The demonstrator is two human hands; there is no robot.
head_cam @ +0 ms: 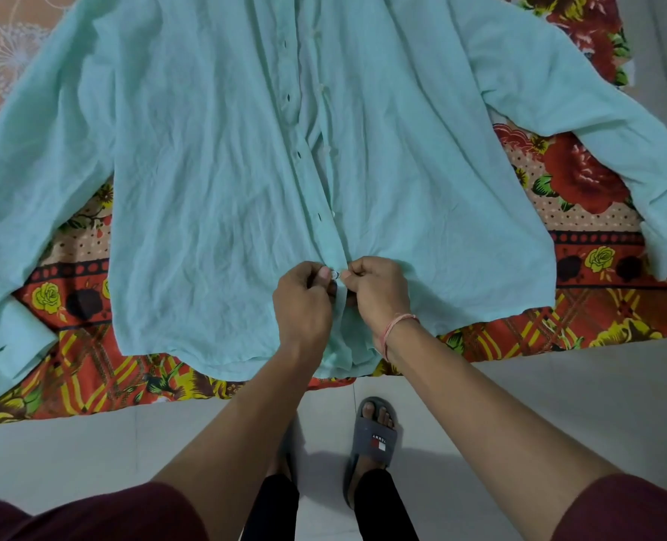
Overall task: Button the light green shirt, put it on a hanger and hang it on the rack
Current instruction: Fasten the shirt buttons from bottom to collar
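The light green shirt (215, 158) lies spread flat, front up, on a floral bedsheet, sleeves out to both sides. Its front placket (304, 150) runs up the middle with several open buttonholes and buttons showing. My left hand (302, 306) pinches the buttonhole edge of the placket near the hem. My right hand (378, 294) pinches the button edge opposite it. A small pale button (335, 274) shows between my fingertips. No hanger or rack is in view.
The red and yellow floral bedsheet (581, 189) covers the bed, whose near edge runs across the frame. Below it is a pale tiled floor (558, 404). My foot in a grey sandal (373, 443) stands close to the bed edge.
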